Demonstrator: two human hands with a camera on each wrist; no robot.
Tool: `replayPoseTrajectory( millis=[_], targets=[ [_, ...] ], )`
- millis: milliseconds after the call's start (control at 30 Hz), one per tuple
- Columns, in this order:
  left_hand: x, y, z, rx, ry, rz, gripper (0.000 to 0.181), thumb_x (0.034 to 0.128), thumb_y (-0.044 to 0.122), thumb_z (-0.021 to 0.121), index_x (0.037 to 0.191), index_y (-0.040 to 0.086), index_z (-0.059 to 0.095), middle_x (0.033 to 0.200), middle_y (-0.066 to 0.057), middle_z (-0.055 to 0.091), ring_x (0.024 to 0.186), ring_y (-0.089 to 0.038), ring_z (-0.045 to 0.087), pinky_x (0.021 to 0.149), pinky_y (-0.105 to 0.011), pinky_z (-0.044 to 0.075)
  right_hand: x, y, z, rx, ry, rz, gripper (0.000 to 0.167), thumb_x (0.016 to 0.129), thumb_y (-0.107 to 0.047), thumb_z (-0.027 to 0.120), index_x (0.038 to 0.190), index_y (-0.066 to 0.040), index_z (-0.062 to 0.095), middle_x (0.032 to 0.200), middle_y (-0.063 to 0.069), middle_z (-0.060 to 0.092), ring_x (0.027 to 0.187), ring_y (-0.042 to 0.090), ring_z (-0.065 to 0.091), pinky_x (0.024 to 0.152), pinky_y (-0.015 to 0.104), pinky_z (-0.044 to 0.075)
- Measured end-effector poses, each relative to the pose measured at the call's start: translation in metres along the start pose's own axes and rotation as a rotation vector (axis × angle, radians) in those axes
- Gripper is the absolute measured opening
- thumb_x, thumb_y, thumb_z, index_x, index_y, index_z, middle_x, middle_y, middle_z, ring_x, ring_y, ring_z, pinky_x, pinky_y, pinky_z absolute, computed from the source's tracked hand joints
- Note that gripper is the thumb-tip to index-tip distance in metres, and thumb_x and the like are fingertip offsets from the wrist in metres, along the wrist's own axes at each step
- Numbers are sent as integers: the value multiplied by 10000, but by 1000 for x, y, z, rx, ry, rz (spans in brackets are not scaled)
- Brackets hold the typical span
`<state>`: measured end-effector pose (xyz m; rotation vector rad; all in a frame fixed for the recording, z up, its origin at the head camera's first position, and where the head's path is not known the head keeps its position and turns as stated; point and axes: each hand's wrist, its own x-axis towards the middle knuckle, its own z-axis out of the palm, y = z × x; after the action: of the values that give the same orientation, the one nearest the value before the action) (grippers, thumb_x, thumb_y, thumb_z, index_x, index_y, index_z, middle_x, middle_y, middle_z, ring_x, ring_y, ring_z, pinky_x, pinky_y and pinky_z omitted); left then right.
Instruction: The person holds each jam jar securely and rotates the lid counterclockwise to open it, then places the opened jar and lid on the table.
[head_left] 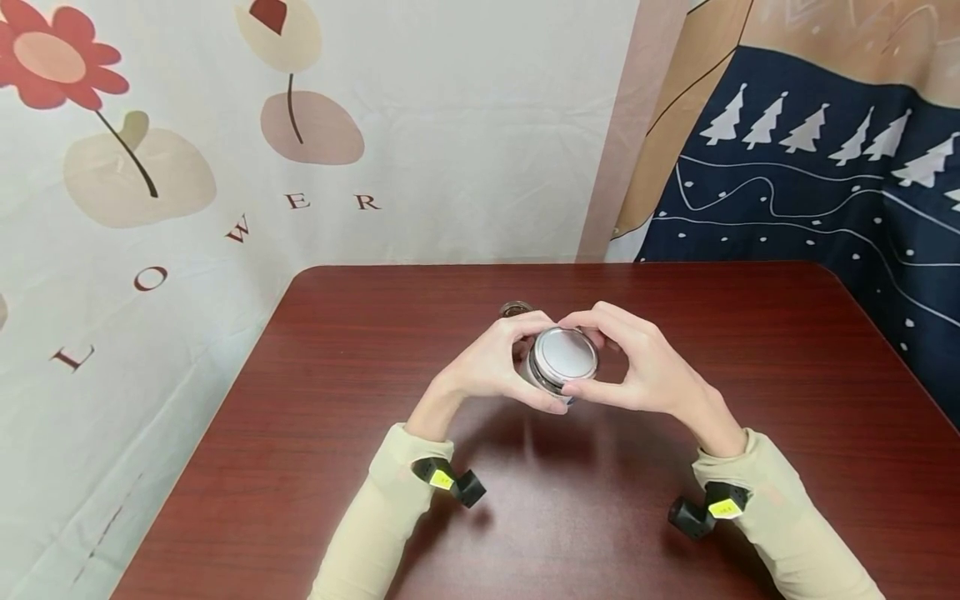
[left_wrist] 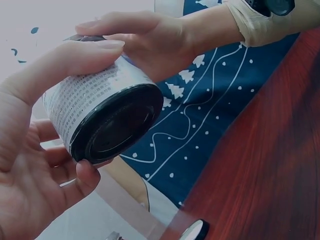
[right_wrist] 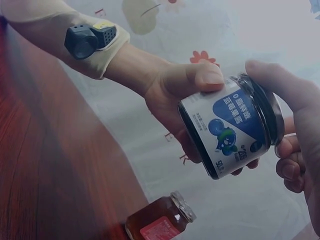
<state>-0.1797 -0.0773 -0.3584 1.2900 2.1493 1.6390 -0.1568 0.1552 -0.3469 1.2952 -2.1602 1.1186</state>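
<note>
A jam jar (right_wrist: pixel 232 127) with a white and blue blueberry label is held up between both hands. My left hand (head_left: pixel 491 367) grips its body, with thumb and fingers on opposite sides. On the silver lid (head_left: pixel 566 355) at its mouth, my right hand (head_left: pixel 641 362) has its thumb and fingers curled round the edge. Whether the lid is loose cannot be told. The jar's dark base (left_wrist: pixel 122 125) and small printed text on its side show in the left wrist view, where it looks tilted.
Behind the hands on the dark red table (head_left: pixel 337 400) stands a second jar (right_wrist: pixel 162 220), amber with a red label. A dark-rimmed disc (left_wrist: pixel 196 231) shows at the bottom of the left wrist view. Printed cloths (head_left: pixel 465 133) hang beyond the table's far edge.
</note>
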Motion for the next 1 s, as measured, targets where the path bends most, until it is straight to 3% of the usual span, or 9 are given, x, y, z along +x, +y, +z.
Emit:
replayPoseTrajectory(
  millis=[333, 533, 733, 1000],
  targets=[
    [-1, 2, -1, -36, -37, 4, 590, 608, 100, 974, 1125, 95, 691, 1022, -4, 639, 906, -173, 618, 781, -351, 546, 1, 0, -1, 32, -40, -31, 583, 778, -279, 847, 1302, -140, 631, 955, -92, 531, 884, 83, 468, 695, 209, 392],
    [-1, 0, -1, -31, 1, 2, 609, 606, 91, 972, 1147, 95, 692, 1030, 6, 644, 951, -177, 597, 788, -347, 545, 1, 0, -1, -14, -26, -10, 584, 851, -444, 784, 1313, -126, 624, 961, -86, 529, 896, 95, 477, 719, 214, 386],
    [0, 0, 1, 74, 81, -10, 620, 601, 176, 980, 1153, 134, 701, 1031, 50, 645, 964, -148, 570, 752, -310, 524, -1, 0, -1, -83, -2, 49, 722, 839, -625, 719, 1312, -90, 612, 953, -66, 509, 911, 105, 483, 778, 231, 397],
    [2, 0, 4, 172, 132, -36, 678, 579, 252, 991, 1183, 137, 705, 1031, 63, 641, 938, -122, 572, 751, -280, 495, -3, 3, 1, -150, 12, 90, 732, 789, -569, 802, 1321, -108, 604, 1025, -53, 580, 937, 87, 496, 799, 277, 449]
  ],
)
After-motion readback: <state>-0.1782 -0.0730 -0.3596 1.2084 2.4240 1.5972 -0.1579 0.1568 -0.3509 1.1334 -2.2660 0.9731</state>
